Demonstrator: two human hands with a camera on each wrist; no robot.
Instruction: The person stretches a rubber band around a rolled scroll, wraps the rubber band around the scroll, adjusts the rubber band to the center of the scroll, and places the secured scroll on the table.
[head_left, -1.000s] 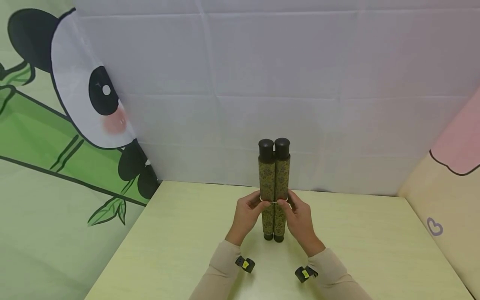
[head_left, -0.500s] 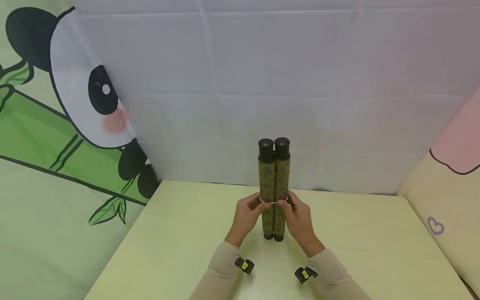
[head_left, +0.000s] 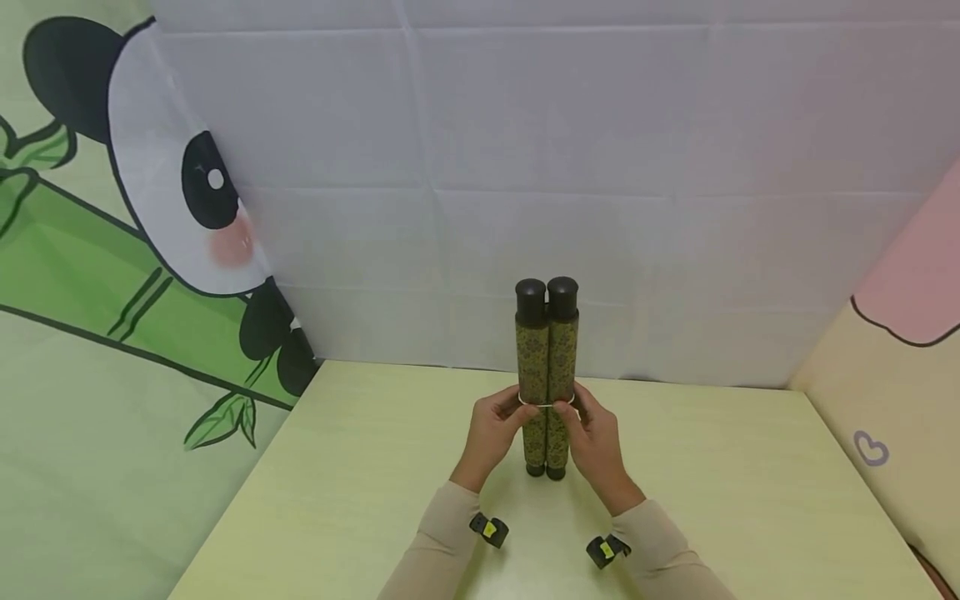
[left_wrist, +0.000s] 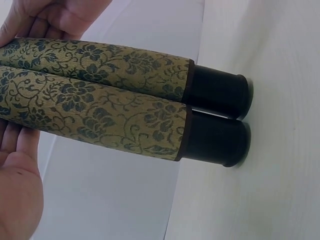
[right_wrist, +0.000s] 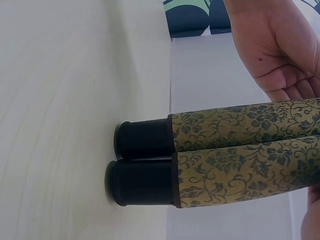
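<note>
A hanging scroll (head_left: 533, 358), rolled into two side-by-side rolls of olive-gold floral brocade with black knobs, stands upright between my hands. Its lower black knobs (left_wrist: 217, 92) meet the pale tabletop in both wrist views. A thin white band (head_left: 546, 406) runs around both rolls at mid-height. On the left side my left hand (head_left: 489, 435) grips the scroll, fingers behind and thumb in front at the band. My right hand (head_left: 599, 442) mirrors it on the right, its thumb also on the band. Brocade hides part of the fingers.
The pale wood-grain table (head_left: 360, 467) reaches back to a white cloth wall (head_left: 562, 150). A panda-printed cloth (head_left: 180, 192) borders the left, a cream and pink printed cloth (head_left: 900, 392) the right. Each wrist carries a small black camera strap (head_left: 489, 530).
</note>
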